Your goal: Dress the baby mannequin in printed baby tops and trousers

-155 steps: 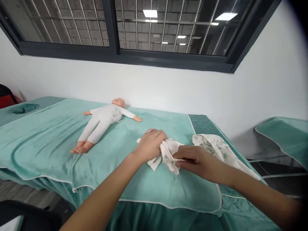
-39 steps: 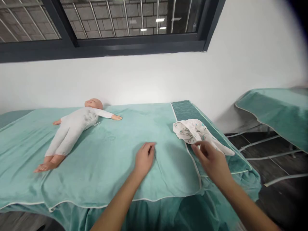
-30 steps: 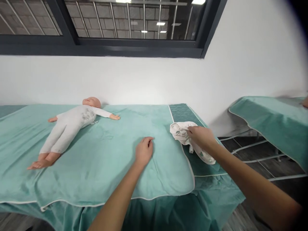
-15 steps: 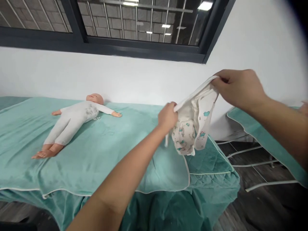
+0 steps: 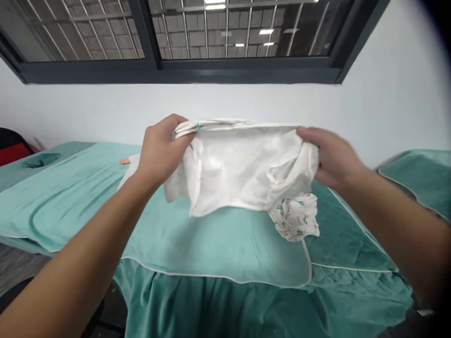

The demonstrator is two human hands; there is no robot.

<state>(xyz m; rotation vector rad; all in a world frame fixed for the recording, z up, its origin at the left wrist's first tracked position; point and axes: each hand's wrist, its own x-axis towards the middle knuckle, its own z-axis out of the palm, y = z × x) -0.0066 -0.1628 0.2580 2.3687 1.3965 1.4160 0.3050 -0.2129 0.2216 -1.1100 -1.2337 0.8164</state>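
Observation:
A small white garment [image 5: 239, 164] is stretched between my two hands above the bed, its plain white side facing me. My left hand [image 5: 164, 148] is closed on its upper left edge, where some printed fabric is bunched. My right hand [image 5: 329, 155] pinches the upper right corner. Below my right hand a crumpled printed cloth [image 5: 296, 218] hangs or lies near the bed; whether it joins the garment I cannot tell. The doll is mostly hidden behind my left hand and arm; one small doll hand [image 5: 124, 161] and some white clothing show.
A light green sheet [image 5: 218, 253] covers the bed, over a darker green cover [image 5: 352, 239]. Behind stand a white wall [image 5: 246, 103] and a dark window frame [image 5: 246, 75]. Another green-covered surface [image 5: 423, 173] is at the right, a red and black object [image 5: 14, 148] far left.
The view has shifted left. My hands have moved farther apart, and the garment has gone from a slanted, folded hang to a wide, level spread. The printed cloth now shows lower right.

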